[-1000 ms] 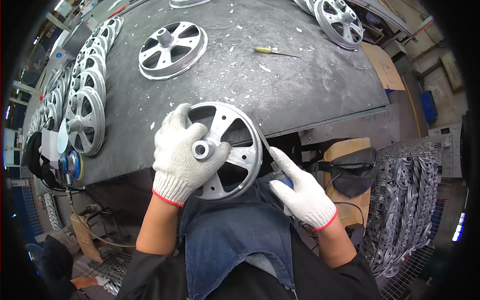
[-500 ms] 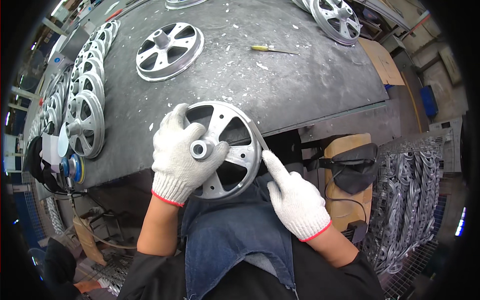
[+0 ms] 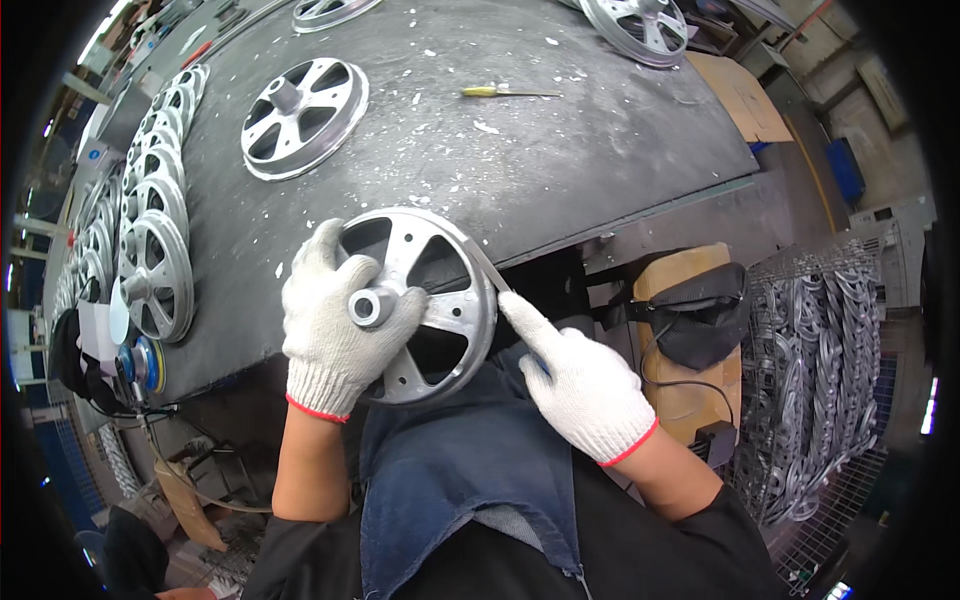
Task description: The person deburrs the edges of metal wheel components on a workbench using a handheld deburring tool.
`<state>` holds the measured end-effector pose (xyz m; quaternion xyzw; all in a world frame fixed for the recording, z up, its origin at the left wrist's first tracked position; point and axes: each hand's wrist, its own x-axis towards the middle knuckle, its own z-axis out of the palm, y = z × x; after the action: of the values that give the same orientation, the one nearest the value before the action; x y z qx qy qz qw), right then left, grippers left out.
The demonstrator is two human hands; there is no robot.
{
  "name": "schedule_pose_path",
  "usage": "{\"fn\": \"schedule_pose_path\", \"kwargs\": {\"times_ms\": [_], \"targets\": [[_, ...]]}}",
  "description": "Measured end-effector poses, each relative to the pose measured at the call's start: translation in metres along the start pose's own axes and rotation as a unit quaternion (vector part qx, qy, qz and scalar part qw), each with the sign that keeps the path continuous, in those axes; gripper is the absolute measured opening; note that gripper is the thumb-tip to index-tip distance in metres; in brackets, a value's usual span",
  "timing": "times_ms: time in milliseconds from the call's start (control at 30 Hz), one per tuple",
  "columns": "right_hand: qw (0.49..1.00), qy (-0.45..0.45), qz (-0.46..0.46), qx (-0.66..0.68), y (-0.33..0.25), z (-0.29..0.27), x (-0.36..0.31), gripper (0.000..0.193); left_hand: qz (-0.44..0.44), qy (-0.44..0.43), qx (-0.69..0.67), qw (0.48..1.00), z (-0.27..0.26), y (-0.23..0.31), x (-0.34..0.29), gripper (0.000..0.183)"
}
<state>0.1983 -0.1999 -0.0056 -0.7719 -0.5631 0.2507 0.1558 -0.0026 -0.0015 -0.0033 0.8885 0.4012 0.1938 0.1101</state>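
A grey cast-metal spoked wheel [image 3: 455, 312] is tilted up at the table's near edge, over my blue apron. My white-gloved left hand [image 3: 340, 320] is closed on its left side, with fingers over the rim and the thumb beside the raised hub. Along the right rim lies a thin, flat metal file [image 3: 489, 266]. My right hand [image 3: 585, 385], also gloved, grips its lower end with the index finger stretched along it. The glove hides the rest of the tool.
On the dark table [image 3: 560, 150] lie another wheel [image 3: 305, 120], a yellow-handled pointed tool [image 3: 510, 92] and pale scraps. A row of wheels [image 3: 155, 270] stands along the left. At right are a black pouch [image 3: 705, 320] and a wire basket of metal parts [image 3: 815, 390].
The whole view has shifted, so most things sit further left. Both hands keep their hold, and the file stays against the wheel's right rim.
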Motion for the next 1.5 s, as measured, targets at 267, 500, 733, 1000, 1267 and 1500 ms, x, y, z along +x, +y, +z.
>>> {"fn": "schedule_pose_path", "kwargs": {"times_ms": [267,500,733,1000,1267,1500], "targets": [[0.998,-0.029,-0.004,-0.053,0.006,-0.008,0.001,0.072,-0.01,-0.022,0.015,1.0,0.0,0.005,0.003,0.045],[0.998,-0.058,-0.014,-0.032,0.011,-0.006,0.0,0.076,-0.006,-0.013,0.004,1.0,-0.003,0.007,0.003,0.044],[0.77,-0.227,0.133,0.581,0.032,-0.008,0.024,0.089,0.0,-0.003,0.007,1.0,0.0,0.007,0.003,0.041],[0.482,-0.251,0.134,0.829,0.048,0.026,0.028,0.065,0.005,0.007,0.021,1.0,0.002,0.005,0.003,0.042],[0.527,-0.229,0.045,0.817,0.063,0.013,0.024,0.094,0.006,-0.005,0.021,1.0,0.0,0.003,0.003,0.043],[0.844,-0.152,0.131,0.498,0.02,-0.016,0.023,0.082,0.006,0.009,0.011,1.0,0.003,0.001,0.002,0.041]]}}
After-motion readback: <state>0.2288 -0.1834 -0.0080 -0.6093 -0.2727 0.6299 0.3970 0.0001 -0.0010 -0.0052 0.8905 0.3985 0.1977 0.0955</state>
